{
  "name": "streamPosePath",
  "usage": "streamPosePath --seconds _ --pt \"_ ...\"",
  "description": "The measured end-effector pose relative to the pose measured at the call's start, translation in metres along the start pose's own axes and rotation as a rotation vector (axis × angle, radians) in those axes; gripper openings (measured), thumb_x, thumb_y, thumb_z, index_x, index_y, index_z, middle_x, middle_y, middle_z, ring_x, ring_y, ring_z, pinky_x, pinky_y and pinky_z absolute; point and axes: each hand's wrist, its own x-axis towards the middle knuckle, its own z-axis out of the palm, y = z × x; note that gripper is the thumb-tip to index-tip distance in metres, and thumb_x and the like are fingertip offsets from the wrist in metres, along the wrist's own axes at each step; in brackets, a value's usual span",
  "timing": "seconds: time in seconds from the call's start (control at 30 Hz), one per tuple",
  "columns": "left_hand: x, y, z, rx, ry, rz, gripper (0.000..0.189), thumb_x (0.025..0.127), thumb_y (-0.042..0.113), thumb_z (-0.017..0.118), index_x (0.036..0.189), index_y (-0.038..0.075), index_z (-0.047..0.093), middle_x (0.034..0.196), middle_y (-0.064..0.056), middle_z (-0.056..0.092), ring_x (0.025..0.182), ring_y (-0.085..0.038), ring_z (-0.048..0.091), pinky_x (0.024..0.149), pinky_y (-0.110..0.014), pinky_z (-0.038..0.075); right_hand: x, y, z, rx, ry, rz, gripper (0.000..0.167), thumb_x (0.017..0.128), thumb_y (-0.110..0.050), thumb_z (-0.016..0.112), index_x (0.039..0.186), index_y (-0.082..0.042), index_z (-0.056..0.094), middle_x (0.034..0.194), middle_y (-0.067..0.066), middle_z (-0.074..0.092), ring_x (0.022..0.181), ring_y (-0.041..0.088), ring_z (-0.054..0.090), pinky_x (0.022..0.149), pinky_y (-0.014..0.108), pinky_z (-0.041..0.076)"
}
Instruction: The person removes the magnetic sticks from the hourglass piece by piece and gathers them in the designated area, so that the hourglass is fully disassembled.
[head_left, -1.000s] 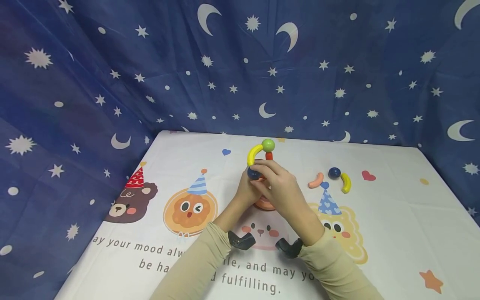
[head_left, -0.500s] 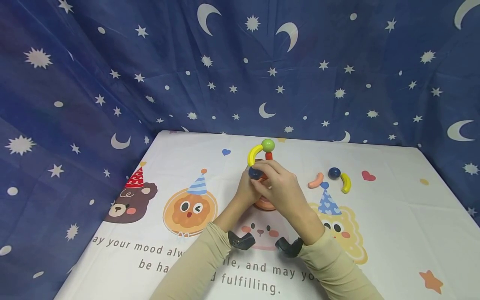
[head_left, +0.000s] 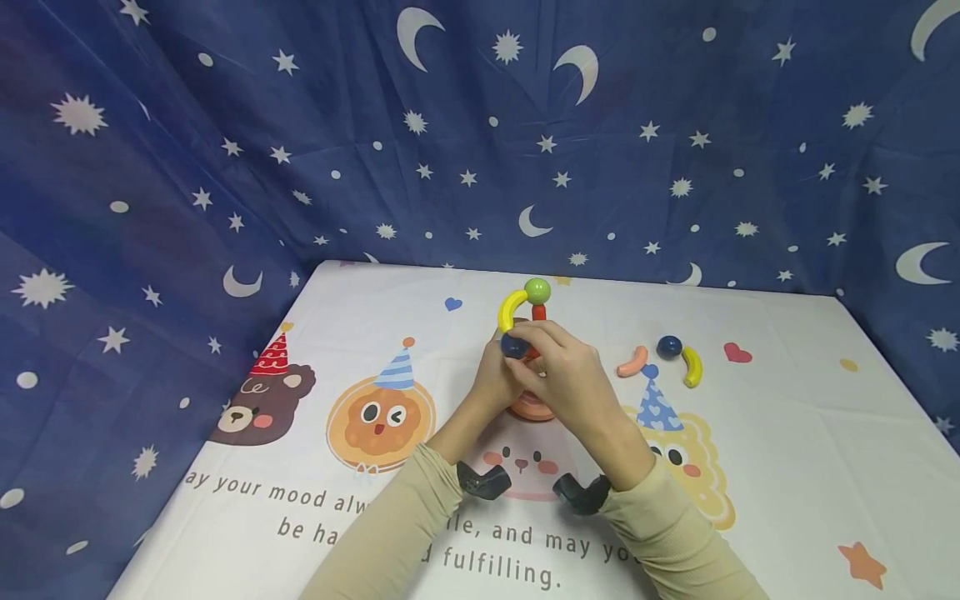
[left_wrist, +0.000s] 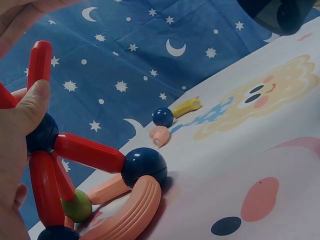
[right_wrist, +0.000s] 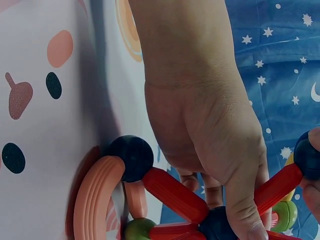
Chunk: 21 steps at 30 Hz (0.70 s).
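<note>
A ball-and-rod construction model stands on the table, with red straight rods (left_wrist: pixel 90 152) joined by dark blue balls and a curved salmon rod (left_wrist: pixel 127 212) at its base. My left hand (right_wrist: pixel 200 110) grips its middle, thumb over a central blue ball (right_wrist: pixel 217 223) and a red rod. Higher up, my right hand (head_left: pixel 566 367) pinches a blue ball (head_left: pixel 513 345) between thumb and fingers. A yellow curved rod (head_left: pixel 509 309) runs from that ball to the green ball (head_left: pixel 537 291) at the top. Much of the middle is hidden behind my hands in the head view.
Loose on the table to the right lie a salmon curved rod (head_left: pixel 632 362), a blue ball (head_left: pixel 669 347) and a yellow curved rod (head_left: pixel 692 367). The white printed tablecloth (head_left: pixel 795 467) meets a blue star-patterned curtain (head_left: pixel 480 150) at the back.
The pinched blue ball and the lower end of the yellow rod have shifted slightly right with my right hand. My left hand keeps its grip, and the loose pieces stay put.
</note>
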Motion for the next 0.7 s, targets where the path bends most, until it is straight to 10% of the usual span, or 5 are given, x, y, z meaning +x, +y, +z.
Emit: streamPosePath --seconds 0.7 --pt "0.0017 0.0024 0.0013 0.034 -0.002 0.002 0.047 0.084 0.009 0.068 0.125 0.003 0.045 0.115 -0.011 0.058 0.109 -0.023 0.06 0.098 -0.03 0.048 0.0011 -0.001 -0.0051 -0.015 0.004 -0.016 0.036 0.074 -0.011 0.08 0.106 -0.004 0.068 0.098 0.008 0.069 0.079 0.019 0.069 0.067 0.03 0.058"
